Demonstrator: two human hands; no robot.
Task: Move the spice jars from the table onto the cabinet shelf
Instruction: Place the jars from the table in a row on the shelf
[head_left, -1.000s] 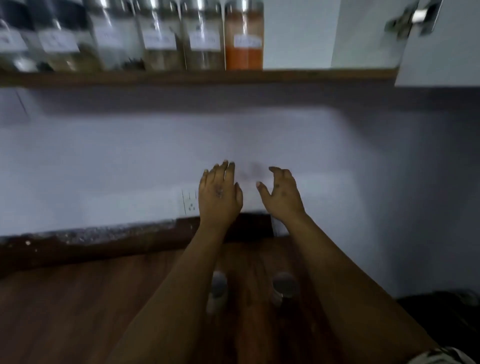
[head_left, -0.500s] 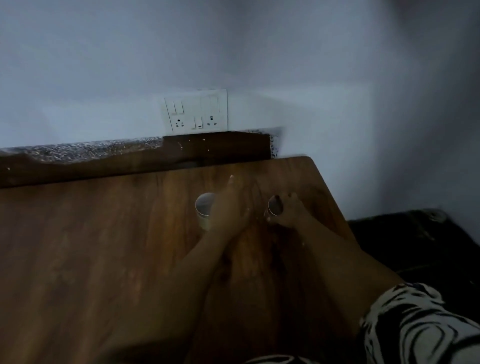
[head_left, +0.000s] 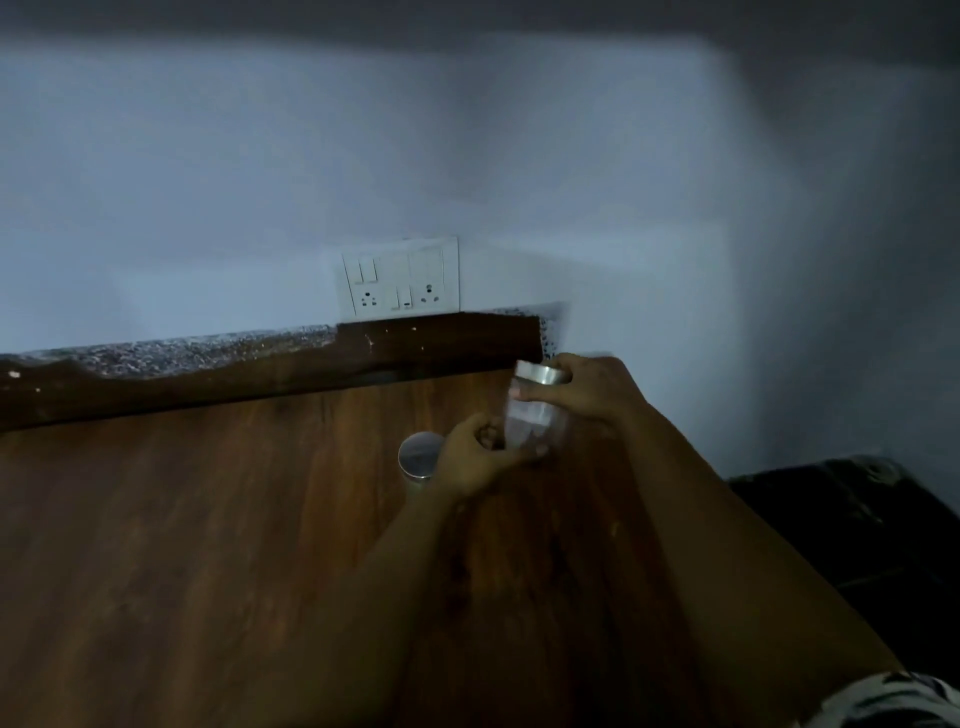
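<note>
Two hands on one lifted spice jar (head_left: 535, 415), your right hand (head_left: 592, 389) clamping its lid, left hand (head_left: 475, 457) cupping its base, second jar (head_left: 418, 457) standing on the table (head_left: 208, 519).

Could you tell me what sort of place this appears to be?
Probably a dim home kitchen or pantry corner: a wooden table against a plain wall, a switch-and-socket plate above a speckled stone ledge, and lidded glass spice jars.
</note>
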